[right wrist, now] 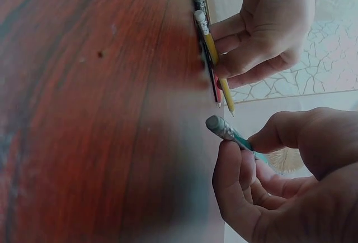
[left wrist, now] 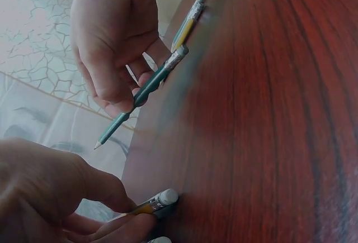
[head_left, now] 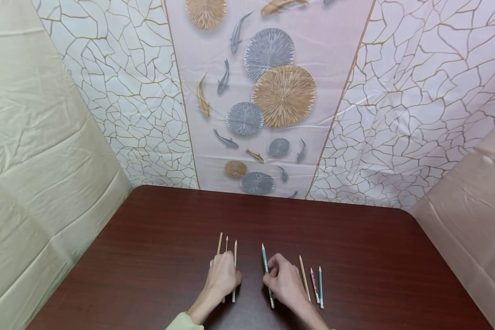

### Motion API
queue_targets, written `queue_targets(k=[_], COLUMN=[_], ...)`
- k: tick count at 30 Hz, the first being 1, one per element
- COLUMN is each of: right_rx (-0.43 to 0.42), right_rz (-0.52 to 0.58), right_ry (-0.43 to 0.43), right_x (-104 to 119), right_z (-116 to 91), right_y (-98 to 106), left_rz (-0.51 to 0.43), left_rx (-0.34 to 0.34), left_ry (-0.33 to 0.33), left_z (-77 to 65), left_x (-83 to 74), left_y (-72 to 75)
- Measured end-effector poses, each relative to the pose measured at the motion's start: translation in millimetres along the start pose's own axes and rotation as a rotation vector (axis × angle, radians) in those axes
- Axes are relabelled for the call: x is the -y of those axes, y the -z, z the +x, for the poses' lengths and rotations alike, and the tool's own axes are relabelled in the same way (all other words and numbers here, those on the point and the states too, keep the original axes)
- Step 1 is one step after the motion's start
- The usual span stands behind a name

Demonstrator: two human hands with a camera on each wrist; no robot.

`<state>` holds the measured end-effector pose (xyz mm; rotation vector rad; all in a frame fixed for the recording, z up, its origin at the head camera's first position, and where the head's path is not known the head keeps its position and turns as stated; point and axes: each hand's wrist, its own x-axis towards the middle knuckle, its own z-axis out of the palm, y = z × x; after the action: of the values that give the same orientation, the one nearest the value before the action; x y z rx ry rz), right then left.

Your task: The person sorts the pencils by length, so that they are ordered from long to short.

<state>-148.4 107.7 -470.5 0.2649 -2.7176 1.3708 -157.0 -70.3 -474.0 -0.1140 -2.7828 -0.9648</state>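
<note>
So, the right hand (head_left: pixel 288 282) had one green pencil (head_left: pixel 265 259) pinched between thumb and fingers, and the left hand (head_left: pixel 222 274) was likewise closed on one yellow pencil (head_left: pixel 235 251), near the table's middle. Two more pencils (head_left: pixel 220 244) lay just left of that, partly blocked by the left hand; three others (head_left: pixel 303 276) sat beyond the right hand on the dark red table (head_left: pixel 169 229), patterned fabric (head_left: pixel 283 96) behind.

Reddish-brown table (head_left: pixel 181 220); fish-print backdrop (head_left: pixel 268 91) behind, apparently cloth; beige sheeting (head_left: pixel 37 183) at left.
</note>
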Motion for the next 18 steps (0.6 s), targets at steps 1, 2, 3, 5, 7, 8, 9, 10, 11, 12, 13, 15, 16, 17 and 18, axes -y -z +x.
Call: queue_targets(k=[1, 2, 3, 5, 7, 8, 9, 10, 11, 12, 13, 15, 16, 17, 18], right_rx=[0.002, 0.004, 0.006, 0.011, 0.013, 0.013, 0.012, 0.013, 0.014, 0.015, 0.017, 0.019, 0.019, 0.019, 0.019], right_rz=[-0.001, 0.0, 0.002, 0.005, 0.008, 0.008, 0.006, 0.006, 0.007, 0.012, 0.016, 0.021, 0.021, 0.019, 0.018], right_ry=[0.001, 0.001, 0.0, 0.001, 0.005, 0.006, 0.008, 0.009, 0.01, 0.009, 0.007, 0.006, 0.006, 0.007, 0.009], right_x=[0.2, 0.5, 0.7, 1.0, 0.9, 0.8, 0.6, 0.4, 0.2, 0.0, -0.2, -0.3, -0.3, -0.2, -0.1], right_z=[-0.1, -0.2, -0.3, -0.5, -0.6, -0.6, -0.6, -0.6, -0.6, -0.6, -0.6, -0.7, -0.7, -0.8, -0.8], right_y=[-0.2, -0.4, -0.6, -0.9, -1.2, -1.3, -1.5, -1.6, -1.7, -1.8, -2.0, -2.3, -2.4, -2.6, -2.8], left_rz=[0.007, 0.014, 0.018, 0.028, 0.034, 0.036, 0.039, 0.042, 0.044, 0.045, 0.046, 0.048, 0.049, 0.049, 0.05], left_rx=[-0.001, 0.0, 0.001, 0.004, 0.005, 0.006, 0.008, 0.009, 0.01, 0.01, 0.01, 0.014, 0.014, 0.016, 0.018], left_ry=[0.002, 0.005, 0.007, 0.013, 0.016, 0.021, 0.024, 0.025, 0.027, 0.029, 0.03, 0.034, 0.034, 0.036, 0.036], left_z=[0.2, 0.4, 0.5, 0.8, 1.1, 1.3, 1.4, 1.6, 1.8, 1.9, 2.0, 2.1, 2.1, 2.1, 2.1], left_x=[-0.2, -0.2, -0.2, -0.1, 0.1, 0.3, 0.3, 0.5, 0.3, 0.2, 0.0, -0.3, -0.4, -0.4, -0.2], left_y=[0.0, -0.3, -0.6, -1.2, -1.9, -2.3, -2.5, -2.7, -2.8, -2.8, -2.8, -2.5, -2.4, -2.3, -2.3])
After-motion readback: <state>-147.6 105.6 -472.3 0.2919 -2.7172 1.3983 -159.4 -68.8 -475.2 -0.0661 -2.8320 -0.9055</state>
